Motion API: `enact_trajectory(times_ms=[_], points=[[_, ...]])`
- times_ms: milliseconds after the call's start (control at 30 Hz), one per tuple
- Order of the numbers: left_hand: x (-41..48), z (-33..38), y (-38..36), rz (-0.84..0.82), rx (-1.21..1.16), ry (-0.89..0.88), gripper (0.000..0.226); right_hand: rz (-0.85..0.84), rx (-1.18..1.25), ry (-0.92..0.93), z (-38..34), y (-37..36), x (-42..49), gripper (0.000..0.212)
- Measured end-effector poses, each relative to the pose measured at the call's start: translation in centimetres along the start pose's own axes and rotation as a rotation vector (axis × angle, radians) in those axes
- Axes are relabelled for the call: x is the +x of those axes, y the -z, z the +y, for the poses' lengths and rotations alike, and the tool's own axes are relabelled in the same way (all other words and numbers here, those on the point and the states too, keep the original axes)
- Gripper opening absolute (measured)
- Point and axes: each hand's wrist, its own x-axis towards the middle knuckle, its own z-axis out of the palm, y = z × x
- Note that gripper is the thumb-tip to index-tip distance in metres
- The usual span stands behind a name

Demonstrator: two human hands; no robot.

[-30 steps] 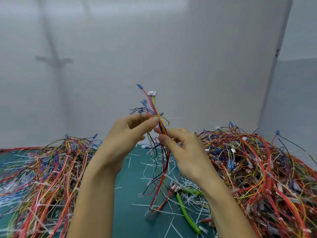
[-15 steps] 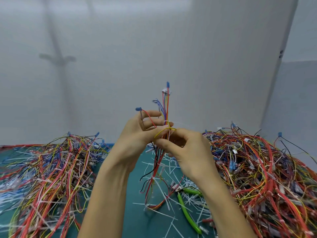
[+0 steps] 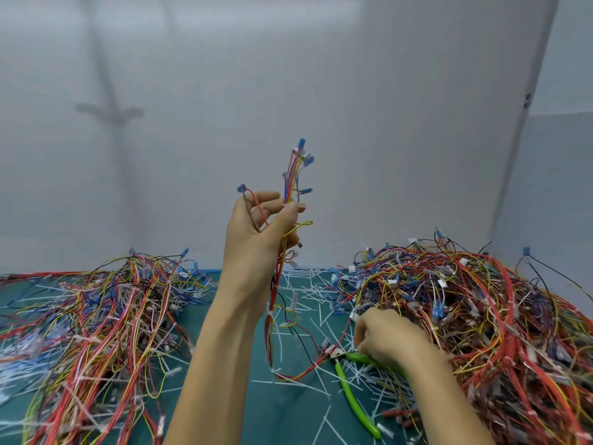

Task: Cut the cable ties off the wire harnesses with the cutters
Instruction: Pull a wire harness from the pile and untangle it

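A: hands?

B: left hand (image 3: 256,232) is raised, up and left of the cutters (image 3: 353,398), thumb and fingers pinching one wire harness (image 3: 287,187) upright. Right hand (image 3: 390,342) is down on the cutters, fingers curled over the upper green handle. The lower handle lies free on the mat (image 3: 282,419).

A: cutter jaws?

B: can't tell. The head is under wires and the fingers.

A: where does the harness run?

B: blue terminals (image 3: 301,143) fan out above the left fingers. The red/yellow/black tail hangs past the wrist, and its low loop touches the mat just left of the cutters' head. There's a white band on the tail (image 3: 270,313), which looks like a cable tie.

A: rest of the stock?

B: two tangled piles. The right pile (image 3: 481,316) is just behind and right of the cutters, touching the right hand's far side. The left pile (image 3: 96,332) is well to the left of the cutters.

A: scrap?

B: white tie offcuts (image 3: 316,289) are scattered on the mat all around the cutters, densest behind them. A plain grey wall (image 3: 321,75) stands beyond.
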Motion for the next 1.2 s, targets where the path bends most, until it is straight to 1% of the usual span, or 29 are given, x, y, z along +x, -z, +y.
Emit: enact_trajectory(times_ms=[100,167,233,333,367,433,500,600,667,733,800,833,867,933,967,1033,1100,1200], points=[[0.0,0.2,0.3,0.004,-0.039,0.039,0.02,0.067,-0.038,-0.036,-0.1,-1.1,0.4,0.022],[0.2,0.4,0.5,-0.007,-0.115,0.095,0.015,0.102,-0.024,-0.057,-0.3,-1.5,0.5,0.024],[0.2,0.5,0.8,-0.02,-0.163,0.145,0.014,0.098,-0.011,-0.067,-0.4,-1.8,0.5,0.025],[0.3,0.7,1.1,-0.007,-0.22,0.168,0.021,0.094,0.033,-0.051,-0.4,-1.9,0.9,0.018],[0.4,0.8,1.2,-0.001,-0.235,0.171,0.023,0.079,0.051,-0.044,-0.4,-1.9,1.0,0.019],[0.5,0.9,1.4,0.003,-0.274,0.175,0.027,0.016,0.064,-0.037,-0.4,-2.0,1.1,0.024],[0.6,0.9,1.7,-0.001,-0.315,0.185,0.032,-0.01,0.045,-0.032,-0.6,-2.3,1.0,0.037],[0.6,1.0,1.9,-0.03,-0.325,0.2,0.037,0.086,-0.146,-0.032,-1.0,-2.8,0.8,0.036],[0.6,1.0,2.0,-0.032,-0.322,0.213,0.035,0.089,-0.224,-0.009,-1.3,-3.0,0.7,0.035],[0.7,1.2,2.0,-0.007,-0.3,0.222,0.032,0.069,-0.232,0.018,-1.5,-2.9,0.6,0.03],[0.6,1.3,1.9,0.045,-0.247,0.21,0.024,0.08,-0.172,0.022,-1.5,-2.5,0.3,0.036],[0.6,1.3,1.9,0.09,-0.204,0.186,0.02,0.116,-0.119,0.023,-1.6,-2.2,0.2,0.035],[0.6,1.4,1.8,0.15,-0.165,0.146,0.018,0.178,-0.054,0.03,-1.6,-1.8,0.1,0.03],[0.7,1.3,1.7,0.297,-0.122,0.036,0.017,0.335,0.053,0.038,-1.9,-0.8,-0.4,0.019],[0.7,1.3,1.8,0.37,-0.103,-0.023,0.017,0.414,0.097,0.041,-2.0,-0.2,-0.7,0.017],[0.8,1.4,2.2,0.483,-0.07,-0.111,0.016,0.577,0.191,0.059,-2.2,0.8,-1.2,0.02],[0.9,1.6,2.8,0.534,-0.039,-0.15,0.019,0.751,0.302,0.091,-2.3,1.7,-1.7,0.022],[1.0,1.7,3.7,0.544,0.018,-0.142,0.024,0.971,0.48,0.109,-2.4,2.9,-2.3,0.02]])
